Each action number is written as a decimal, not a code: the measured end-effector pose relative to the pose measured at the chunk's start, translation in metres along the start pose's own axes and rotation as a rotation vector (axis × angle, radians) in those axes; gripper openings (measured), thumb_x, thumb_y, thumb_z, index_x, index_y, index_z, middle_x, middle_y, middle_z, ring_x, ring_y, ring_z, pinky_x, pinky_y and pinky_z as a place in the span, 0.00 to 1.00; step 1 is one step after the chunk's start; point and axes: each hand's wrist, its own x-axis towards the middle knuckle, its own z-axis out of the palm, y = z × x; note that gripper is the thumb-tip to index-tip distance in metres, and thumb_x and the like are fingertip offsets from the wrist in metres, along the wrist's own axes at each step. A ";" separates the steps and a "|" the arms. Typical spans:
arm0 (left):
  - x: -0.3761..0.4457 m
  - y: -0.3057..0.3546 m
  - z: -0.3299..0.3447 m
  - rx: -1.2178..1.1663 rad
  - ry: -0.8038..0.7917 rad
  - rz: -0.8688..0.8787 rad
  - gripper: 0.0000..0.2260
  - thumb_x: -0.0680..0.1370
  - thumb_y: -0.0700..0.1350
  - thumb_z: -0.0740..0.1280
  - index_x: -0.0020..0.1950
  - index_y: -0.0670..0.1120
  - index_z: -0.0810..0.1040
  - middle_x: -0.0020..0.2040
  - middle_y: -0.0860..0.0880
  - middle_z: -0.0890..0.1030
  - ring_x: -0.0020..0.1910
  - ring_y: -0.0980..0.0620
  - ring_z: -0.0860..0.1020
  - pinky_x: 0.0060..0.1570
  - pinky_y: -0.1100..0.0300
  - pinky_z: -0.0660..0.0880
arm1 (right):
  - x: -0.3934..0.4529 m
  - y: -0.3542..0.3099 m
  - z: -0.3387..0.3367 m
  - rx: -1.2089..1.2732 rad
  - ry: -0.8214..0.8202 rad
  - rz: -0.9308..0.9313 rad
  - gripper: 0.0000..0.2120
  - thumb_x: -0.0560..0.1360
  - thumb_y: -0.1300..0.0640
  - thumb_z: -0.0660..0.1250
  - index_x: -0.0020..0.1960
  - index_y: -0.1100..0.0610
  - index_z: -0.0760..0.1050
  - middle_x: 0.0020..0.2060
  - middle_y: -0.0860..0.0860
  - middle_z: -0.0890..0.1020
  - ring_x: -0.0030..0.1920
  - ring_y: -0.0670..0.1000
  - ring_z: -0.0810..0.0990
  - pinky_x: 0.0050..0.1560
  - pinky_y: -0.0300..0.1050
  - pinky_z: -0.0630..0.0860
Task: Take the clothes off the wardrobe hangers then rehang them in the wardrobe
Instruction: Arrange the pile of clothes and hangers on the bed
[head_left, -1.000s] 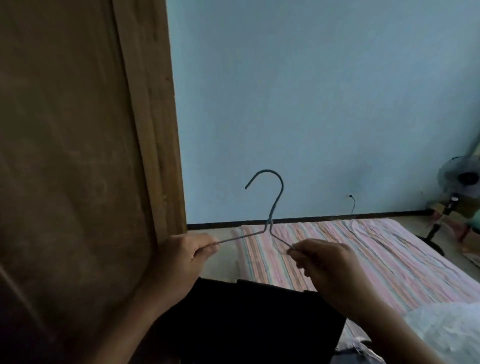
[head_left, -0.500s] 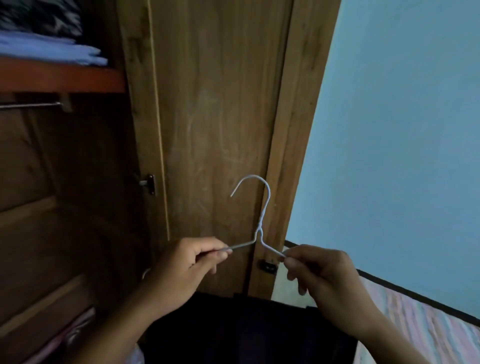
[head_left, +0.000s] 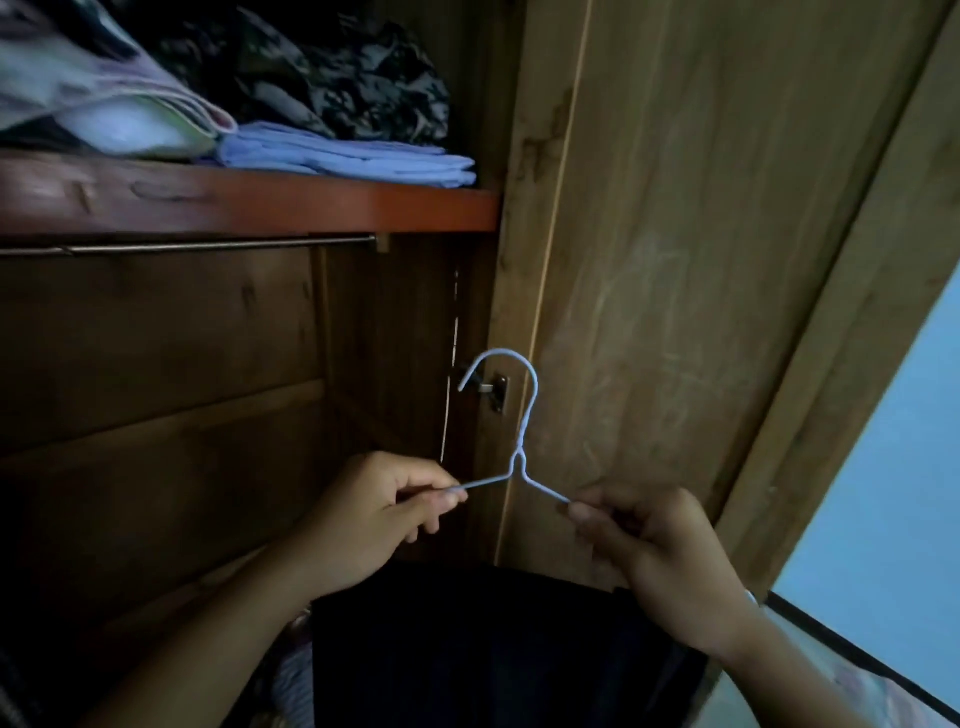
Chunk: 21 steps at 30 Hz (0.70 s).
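Head view, looking into an open wardrobe: one pale wire hanger (head_left: 519, 447) stands upright at centre frame, its hook curling toward the upper left. The left hand (head_left: 374, 514) pinches the end of the hanger's left shoulder between thumb and curled fingers (head_left: 452, 496), and the right hand (head_left: 660, 551) pinches the right shoulder the same way, so both hands are closed on the wire. A dark garment (head_left: 498, 649) hangs below the hands at bottom centre; it seems to be draped on this hanger, though where cloth meets wire is hidden behind the hands.

By my reading, the step in hand is rehanging: the garment looks loaded and the hanger is being carried toward the rail. The single metal rail (head_left: 197, 248) runs across the left of the frame, just under the red-brown shelf (head_left: 311, 208), well above and to the left of the hook. The next move calls for lifting the hanger up and leftward, bringing the hook's open side over the rail, then lowering it until the wire seats, keeping both shoulders level so the garment does not slide off.

Counted: one hanger, one dark garment, one rail with nothing hanging on its visible stretch, two hands. On the shelf at upper left lie a folded blue cloth (head_left: 353, 158), a pale bundle (head_left: 104, 98) and a dark patterned heap (head_left: 337, 78); how many pieces each holds I cannot tell. The wardrobe door (head_left: 701, 260) stands open at right, with one small latch (head_left: 496, 392) just behind the hook.
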 end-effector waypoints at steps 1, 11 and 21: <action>-0.001 -0.005 -0.012 0.006 0.012 -0.001 0.11 0.75 0.59 0.64 0.50 0.59 0.84 0.37 0.51 0.83 0.35 0.52 0.80 0.34 0.64 0.74 | 0.009 -0.005 0.009 0.020 -0.015 0.003 0.09 0.77 0.59 0.70 0.39 0.52 0.82 0.31 0.55 0.81 0.29 0.49 0.80 0.34 0.40 0.74; -0.020 -0.055 -0.126 0.155 0.146 -0.053 0.08 0.76 0.53 0.66 0.49 0.58 0.84 0.42 0.55 0.84 0.45 0.53 0.82 0.48 0.48 0.78 | 0.077 -0.053 0.117 0.140 -0.180 0.006 0.06 0.77 0.57 0.69 0.43 0.52 0.82 0.32 0.52 0.83 0.30 0.48 0.79 0.34 0.40 0.74; -0.057 -0.084 -0.194 0.369 0.361 -0.302 0.04 0.70 0.52 0.72 0.43 0.56 0.82 0.41 0.58 0.84 0.44 0.60 0.81 0.50 0.51 0.78 | 0.114 -0.092 0.205 0.272 -0.434 0.058 0.10 0.75 0.70 0.66 0.38 0.60 0.81 0.29 0.55 0.83 0.28 0.49 0.77 0.32 0.40 0.73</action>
